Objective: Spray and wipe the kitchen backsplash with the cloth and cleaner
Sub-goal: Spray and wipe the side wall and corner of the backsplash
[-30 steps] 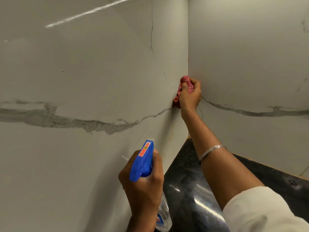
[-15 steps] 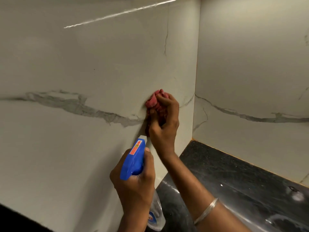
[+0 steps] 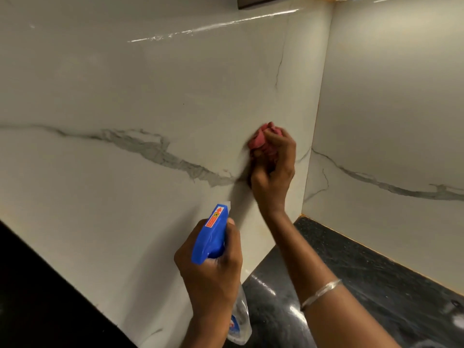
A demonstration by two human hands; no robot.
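We see the marble backsplash (image 3: 150,96) above the dark tabletop (image 3: 364,272). Our left hand (image 3: 211,277) is wrapped around the spray bottle (image 3: 212,234); our right hand (image 3: 275,172) presses the bunched pink cloth (image 3: 258,140) against the backsplash.

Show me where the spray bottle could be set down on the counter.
Bare black counter runs along the right-hand backsplash, right of the right hand's forearm. The near corner is crowded: the left hand holds the spray bottle there.
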